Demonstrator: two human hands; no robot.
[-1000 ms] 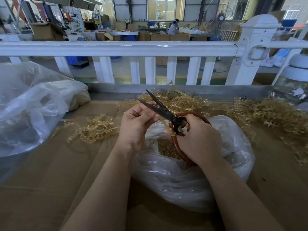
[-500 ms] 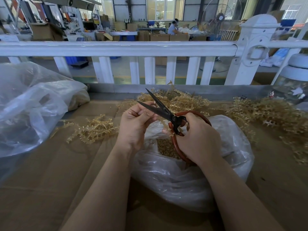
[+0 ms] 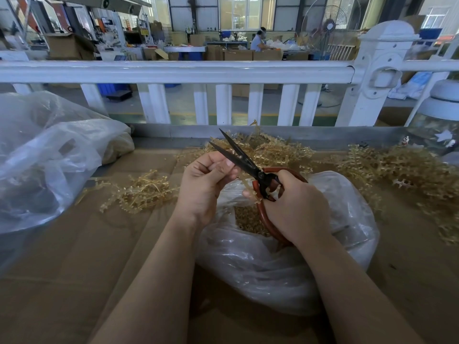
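Centrally, pointed black scissors [image 3: 250,167], tan strip [image 3: 245,182]

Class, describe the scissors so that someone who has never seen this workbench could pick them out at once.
Below the white railing, a clear plastic bag lies mid-bench. Above it the right hand grips the scissors, beside the left hand pinching a tan strip. Alone among pale tan scraps, they have black open blades and big red-brown loop handles.

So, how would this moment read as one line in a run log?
left hand: pinches tan strip | right hand: holds scissors, blades open | underneath: clear bag holding small tan bits
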